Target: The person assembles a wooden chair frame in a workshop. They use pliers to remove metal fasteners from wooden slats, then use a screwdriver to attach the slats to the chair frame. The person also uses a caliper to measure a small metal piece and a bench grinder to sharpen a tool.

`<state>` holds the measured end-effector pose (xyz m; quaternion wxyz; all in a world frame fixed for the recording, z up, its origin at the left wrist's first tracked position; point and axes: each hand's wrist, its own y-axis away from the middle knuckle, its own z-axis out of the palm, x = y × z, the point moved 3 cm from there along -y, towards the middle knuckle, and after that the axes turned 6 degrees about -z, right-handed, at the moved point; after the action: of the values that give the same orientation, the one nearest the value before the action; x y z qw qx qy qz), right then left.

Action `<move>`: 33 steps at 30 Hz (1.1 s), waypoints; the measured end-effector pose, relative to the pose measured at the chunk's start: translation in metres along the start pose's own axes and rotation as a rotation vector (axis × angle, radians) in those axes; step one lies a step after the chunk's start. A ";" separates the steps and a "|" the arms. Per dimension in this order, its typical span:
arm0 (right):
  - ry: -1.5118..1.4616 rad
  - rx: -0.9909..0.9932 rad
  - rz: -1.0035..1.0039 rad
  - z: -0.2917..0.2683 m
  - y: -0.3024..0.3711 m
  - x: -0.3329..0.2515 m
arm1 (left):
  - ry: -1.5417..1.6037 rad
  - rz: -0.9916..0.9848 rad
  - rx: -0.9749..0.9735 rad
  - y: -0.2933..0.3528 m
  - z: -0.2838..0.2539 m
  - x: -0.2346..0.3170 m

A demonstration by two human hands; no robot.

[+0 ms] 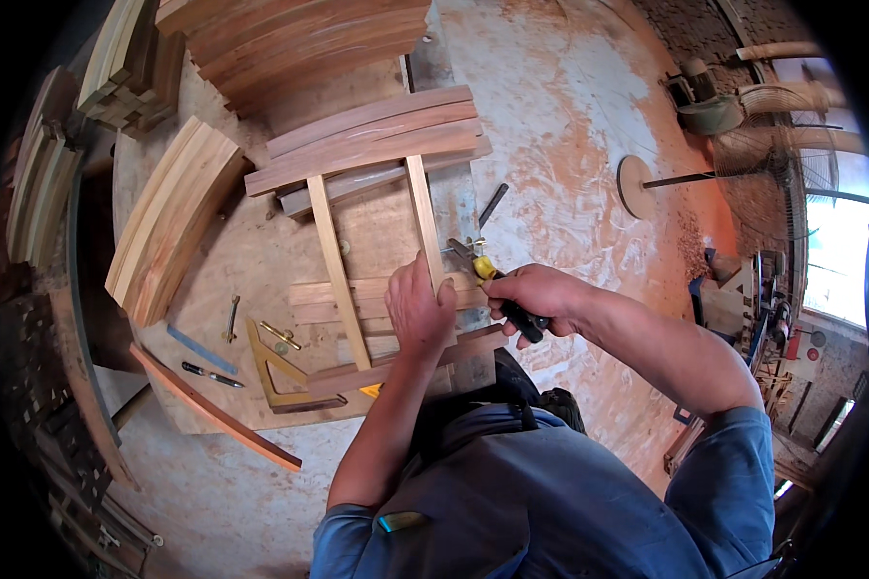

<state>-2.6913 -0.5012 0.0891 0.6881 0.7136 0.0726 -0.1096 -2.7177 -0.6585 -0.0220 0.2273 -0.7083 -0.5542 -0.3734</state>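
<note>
My left hand [418, 304] is closed round the right-hand pale wooden strip [422, 207]. A second pale strip [336, 270] runs alongside it. Both reach from a stack of curved boards [377, 145] to a darker wooden rail [406, 372] close to my body. In my right hand [541, 299] is a hand tool with a black handle and a yellow part [488, 267]; its kind is unclear. The tool's dark metal end lies beside the strip my left hand holds. Under the strips rests a pair of flat wooden pieces [367, 299].
On the workbench [251, 241] lie a triangular set square [285, 362], a pen [212, 374], a blue strip [202, 349] and brass-coloured fittings [281, 335]. Stacks of curved wood [174, 222] stand left and behind. A thin curved slat [217, 410] overhangs the near left edge.
</note>
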 end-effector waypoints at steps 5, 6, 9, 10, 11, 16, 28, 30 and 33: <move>0.058 0.060 0.023 0.008 -0.001 0.000 | -0.009 0.017 0.022 0.000 -0.001 0.002; 0.049 0.058 0.030 0.010 0.000 0.001 | -0.006 0.022 0.029 0.001 0.000 0.001; -0.009 0.046 0.031 0.014 0.004 0.001 | -0.006 0.037 0.044 0.001 0.001 -0.001; -0.033 0.041 0.028 0.015 0.005 0.000 | -0.008 0.042 0.049 0.001 0.001 -0.001; -0.033 0.046 0.029 0.015 0.005 0.001 | -0.005 0.042 0.045 0.001 0.001 -0.002; 0.015 0.045 0.062 0.012 0.008 -0.004 | 0.014 0.041 0.031 0.000 -0.002 0.000; -0.016 0.057 0.099 0.012 0.013 -0.006 | 0.010 0.040 0.009 0.000 0.002 -0.004; -0.012 0.061 0.099 0.009 0.009 0.000 | 0.013 0.050 0.016 0.001 0.003 -0.005; -0.029 0.045 0.094 0.009 0.009 0.001 | 0.012 0.051 0.025 0.001 0.005 -0.008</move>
<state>-2.6889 -0.5105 0.0973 0.6774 0.7297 0.0264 -0.0892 -2.7160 -0.6601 -0.0310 0.2488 -0.7173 -0.5391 -0.3647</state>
